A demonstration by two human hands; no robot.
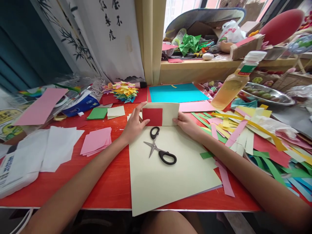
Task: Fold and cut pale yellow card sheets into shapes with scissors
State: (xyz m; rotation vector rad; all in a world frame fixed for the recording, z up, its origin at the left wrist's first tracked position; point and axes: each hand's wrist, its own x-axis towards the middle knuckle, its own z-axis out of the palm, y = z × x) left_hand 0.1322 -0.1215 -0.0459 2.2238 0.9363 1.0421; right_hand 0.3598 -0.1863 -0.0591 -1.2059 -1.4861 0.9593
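Note:
A cream paper strip (170, 114) is held up between both hands over the far end of a large cream sheet (168, 188). My left hand (133, 126) pinches the strip's left end, together with a red paper square (152, 116) laid against its face. At the right end, my right hand (188, 125) grips the strip between thumb and fingers. Just below, scissors (153, 146) with black handles lie on the large sheet, blades apart and pointing left. Pink paper squares (96, 141) are stacked to the left of my left hand.
Colourful paper offcuts (246, 130) pile up on the right beside a tilted drink bottle (231, 83). Behind are a blue sheet (177, 93) and a folded-paper cluster (125, 91). Green paper squares (97, 113) and white tissues (60, 148) lie left on the red table (104, 188).

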